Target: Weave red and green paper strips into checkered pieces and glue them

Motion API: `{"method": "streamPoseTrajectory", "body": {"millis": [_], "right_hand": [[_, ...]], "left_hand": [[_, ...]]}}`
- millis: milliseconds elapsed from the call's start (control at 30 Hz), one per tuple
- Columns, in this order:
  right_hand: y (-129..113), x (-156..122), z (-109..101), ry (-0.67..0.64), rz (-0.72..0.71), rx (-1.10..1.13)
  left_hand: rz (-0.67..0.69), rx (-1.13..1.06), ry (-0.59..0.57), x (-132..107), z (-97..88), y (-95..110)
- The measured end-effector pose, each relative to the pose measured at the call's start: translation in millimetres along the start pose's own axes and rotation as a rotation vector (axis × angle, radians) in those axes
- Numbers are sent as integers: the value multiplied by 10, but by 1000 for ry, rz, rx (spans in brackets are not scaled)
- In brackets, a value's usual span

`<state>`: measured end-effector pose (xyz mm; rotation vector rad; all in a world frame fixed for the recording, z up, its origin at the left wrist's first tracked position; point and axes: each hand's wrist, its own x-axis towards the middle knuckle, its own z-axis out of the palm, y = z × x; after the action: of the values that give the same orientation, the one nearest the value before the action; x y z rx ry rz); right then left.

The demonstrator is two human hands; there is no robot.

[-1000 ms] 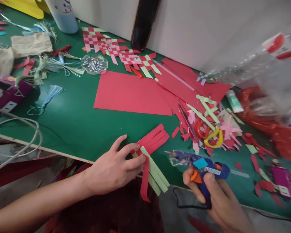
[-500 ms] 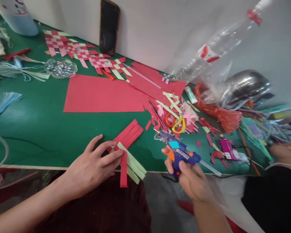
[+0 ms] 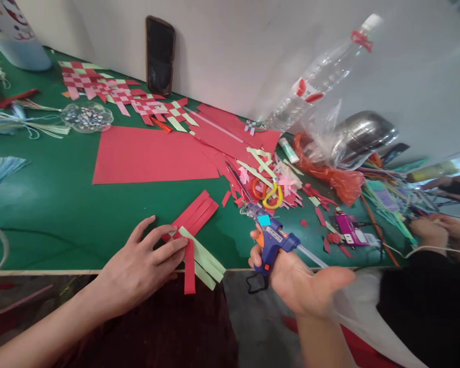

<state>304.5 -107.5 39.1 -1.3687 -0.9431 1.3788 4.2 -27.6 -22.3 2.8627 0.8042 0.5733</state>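
At the table's front edge, my left hand (image 3: 147, 255) has its fingertips on a partly woven piece of paper strips (image 3: 194, 217), red ones running up to the right and pale green ones down to the right. One red strip hangs past the edge beside my fingers. That hand's thumb is hidden. My right hand (image 3: 287, 278) is wrapped round the handle of a blue hot glue gun (image 3: 274, 240), its thumb stretched out away from the grip. A clear glue stick (image 3: 312, 255) sticks out of the gun's back; the nozzle points up left, close to paper scraps.
Red paper (image 3: 153, 156) lies behind my hands, with woven paper pieces (image 3: 115, 92) along the wall. Yellow-handled scissors (image 3: 273, 197) rest among scraps. Further right are a plastic bottle (image 3: 318, 76), a purple power adapter (image 3: 350, 230) and another person's hands (image 3: 431, 232).
My right thumb has lifted off the glue gun and stretched outward, and the gun has tilted slightly. My left hand stays on the strips. The whole view has shifted a little.
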Motion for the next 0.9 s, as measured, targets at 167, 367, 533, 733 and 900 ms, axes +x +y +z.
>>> {"method": "streamPoseTrajectory", "body": {"millis": [167, 367, 533, 733, 900], "right_hand": [[17, 30, 44, 31, 9, 40], [-19, 17, 81, 17, -5, 56], [54, -9, 45, -21, -42, 108], [100, 8, 30, -9, -69, 78], [119, 9, 5, -26, -44, 19]], "left_hand": [[-10, -18, 0, 2, -4, 5], [-2, 0, -5, 0, -4, 2], [-19, -16, -36, 13, -7, 10], [-15, -27, -19, -4, -7, 12], [-15, -23, -23, 14, -22, 12]]}}
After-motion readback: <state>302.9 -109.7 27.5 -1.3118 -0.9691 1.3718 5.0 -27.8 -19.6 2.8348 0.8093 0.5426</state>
